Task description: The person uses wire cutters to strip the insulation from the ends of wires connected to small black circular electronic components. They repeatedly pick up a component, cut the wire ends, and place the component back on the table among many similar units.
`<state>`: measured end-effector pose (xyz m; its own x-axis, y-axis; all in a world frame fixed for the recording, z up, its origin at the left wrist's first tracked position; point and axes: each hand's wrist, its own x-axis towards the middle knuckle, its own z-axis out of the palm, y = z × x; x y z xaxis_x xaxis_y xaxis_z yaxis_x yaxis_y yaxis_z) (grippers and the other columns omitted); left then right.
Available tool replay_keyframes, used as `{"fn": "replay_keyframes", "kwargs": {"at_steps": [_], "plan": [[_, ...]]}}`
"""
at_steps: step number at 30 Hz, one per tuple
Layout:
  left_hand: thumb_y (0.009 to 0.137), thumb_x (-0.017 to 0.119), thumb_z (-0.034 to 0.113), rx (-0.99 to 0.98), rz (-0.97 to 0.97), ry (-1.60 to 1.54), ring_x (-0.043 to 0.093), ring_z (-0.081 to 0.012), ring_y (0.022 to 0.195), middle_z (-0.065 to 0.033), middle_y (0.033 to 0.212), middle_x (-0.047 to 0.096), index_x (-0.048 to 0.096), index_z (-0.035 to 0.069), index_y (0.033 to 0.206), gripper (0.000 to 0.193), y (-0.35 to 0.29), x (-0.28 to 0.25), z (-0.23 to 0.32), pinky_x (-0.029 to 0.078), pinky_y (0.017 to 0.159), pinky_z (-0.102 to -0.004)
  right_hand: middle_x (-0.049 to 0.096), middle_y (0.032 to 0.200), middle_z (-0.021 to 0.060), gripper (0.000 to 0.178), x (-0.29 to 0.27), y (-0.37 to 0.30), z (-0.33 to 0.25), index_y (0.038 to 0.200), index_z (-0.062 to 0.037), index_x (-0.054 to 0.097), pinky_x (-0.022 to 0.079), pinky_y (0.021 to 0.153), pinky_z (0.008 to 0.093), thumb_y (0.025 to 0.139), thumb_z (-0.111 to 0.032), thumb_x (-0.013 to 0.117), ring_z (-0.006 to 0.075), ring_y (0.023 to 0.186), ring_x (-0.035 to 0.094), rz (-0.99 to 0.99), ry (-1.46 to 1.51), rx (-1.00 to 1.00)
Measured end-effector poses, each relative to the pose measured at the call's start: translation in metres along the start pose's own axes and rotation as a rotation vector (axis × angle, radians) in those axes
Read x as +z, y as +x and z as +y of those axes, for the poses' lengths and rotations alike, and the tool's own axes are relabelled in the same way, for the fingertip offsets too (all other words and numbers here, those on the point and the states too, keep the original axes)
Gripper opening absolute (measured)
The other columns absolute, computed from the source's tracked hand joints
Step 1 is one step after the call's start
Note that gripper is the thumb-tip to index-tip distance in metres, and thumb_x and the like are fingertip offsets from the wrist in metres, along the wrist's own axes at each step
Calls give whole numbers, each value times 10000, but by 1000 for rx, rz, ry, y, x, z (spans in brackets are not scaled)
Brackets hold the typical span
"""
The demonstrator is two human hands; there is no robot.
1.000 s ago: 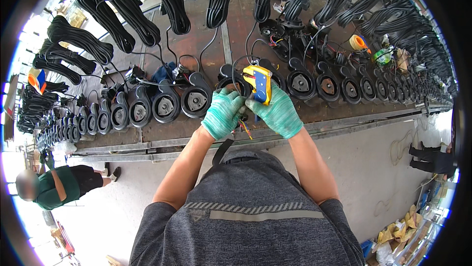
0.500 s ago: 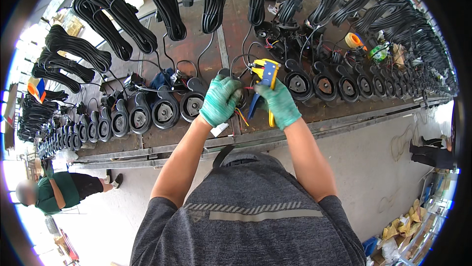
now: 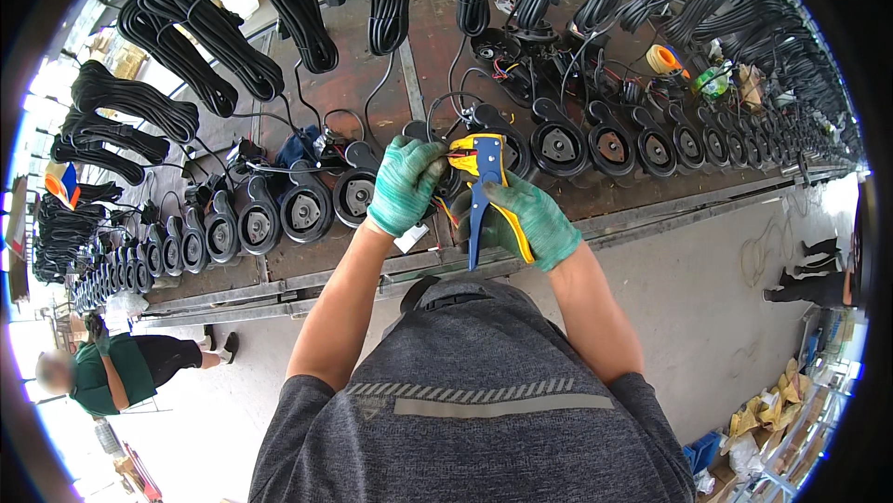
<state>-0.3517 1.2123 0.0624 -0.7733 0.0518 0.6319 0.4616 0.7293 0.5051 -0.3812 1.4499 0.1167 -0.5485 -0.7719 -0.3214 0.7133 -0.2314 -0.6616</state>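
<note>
Yellow-and-blue wire strippers [image 3: 487, 166] sit in my right hand [image 3: 539, 219], its green glove closed round the handles, which point toward me. My left hand [image 3: 404, 185], gloved in green too, is pinched at the strippers' yellow jaws. Thin wires run between its fingertips and the jaws; their ends are mostly hidden. Loose coloured wires [image 3: 448, 213] hang just below. A round black wheel-like housing [image 3: 354, 196] lies left of my left hand, and another housing [image 3: 559, 145] is right of the strippers. The part directly behind my hands is largely covered.
Similar housings line the bench [image 3: 372, 94] both ways. Bundled black cables [image 3: 386, 1] hang along its far side. An orange tape roll [image 3: 662, 59] and a green-tinted bottle [image 3: 712, 80] lie at right. Another person [image 3: 116, 368] stands at far left.
The strippers have come down and left, jaws now turned toward my left hand and up against its fingertips. My right hand has shifted lower, gripping the handles. My left hand has moved slightly left.
</note>
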Motion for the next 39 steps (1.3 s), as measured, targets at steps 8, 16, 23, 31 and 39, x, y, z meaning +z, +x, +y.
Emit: {"fn": "replay_keyframes", "kwargs": {"at_steps": [8, 16, 23, 31, 39], "plan": [[874, 705, 86, 76, -77, 68, 582, -375, 852, -117, 855, 623, 678, 44, 1068, 200, 6, -2, 3, 454, 819, -461, 721, 1016, 168, 425, -17, 7, 5, 1323, -15, 574, 634, 750, 471, 997, -264, 685, 303, 851, 741, -21, -52, -40], [894, 680, 94, 81, -147, 66, 602, -361, 866, -114, 868, 630, 658, 49, 1036, 151, 7, -2, 2, 446, 869, -460, 695, 851, 86, 358, -14, 9, 16, 1284, -33, 580, 585, 562, 354, 1018, -263, 648, 205, 649, 690, 119, -158, -109], [878, 712, 90, -28, -44, -31, 598, -387, 871, -123, 900, 665, 678, 51, 1015, 146, 12, 0, 4, 476, 819, -467, 691, 900, 138, 360, -4, 12, 25, 1160, -6, 608, 610, 713, 457, 986, -317, 663, 290, 785, 718, 63, 141, -209], [970, 667, 91, -317, 51, -163, 630, -370, 849, -169, 929, 661, 684, 23, 1042, 100, 18, -13, -10, 513, 777, -423, 703, 968, 136, 350, -52, -29, 15, 1213, -45, 612, 583, 832, 520, 982, -304, 651, 338, 918, 714, 135, 238, -292], [944, 678, 112, -44, -11, 463, 629, -402, 956, -170, 982, 711, 714, 40, 1057, 139, 118, -60, -100, 514, 852, -466, 717, 1022, 145, 321, -144, -75, 51, 1217, -66, 618, 581, 849, 521, 976, -271, 677, 340, 930, 711, 421, 345, -349]]}}
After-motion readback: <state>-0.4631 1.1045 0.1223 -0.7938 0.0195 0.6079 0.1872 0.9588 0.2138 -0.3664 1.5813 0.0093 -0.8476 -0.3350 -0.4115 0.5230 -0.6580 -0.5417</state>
